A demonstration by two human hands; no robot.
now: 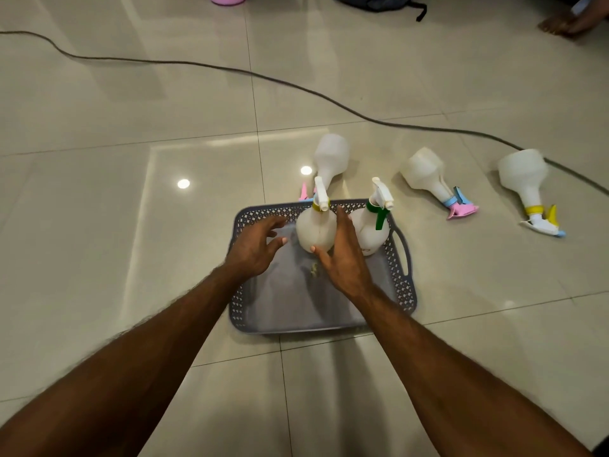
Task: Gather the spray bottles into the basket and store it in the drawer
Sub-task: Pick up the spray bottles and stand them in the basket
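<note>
Both hands spread open over the grey basket (402, 285): left hand (255, 249) empty, right hand (342, 258) touching the yellow-collared bottle (314, 230). Green-trigger bottle (370, 225) stands at its 3 o'clock. Three more bottles lie on the floor (131, 127), 12 to 2 o'clock.

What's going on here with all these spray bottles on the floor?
A person is collecting spray bottles into a grey basket on the tiled floor. Two bottles stand upright inside it; the right hand touches the yellow-collared one, while the left hand hovers open beside it. Three more bottles lie on the floor beyond the basket.
</note>
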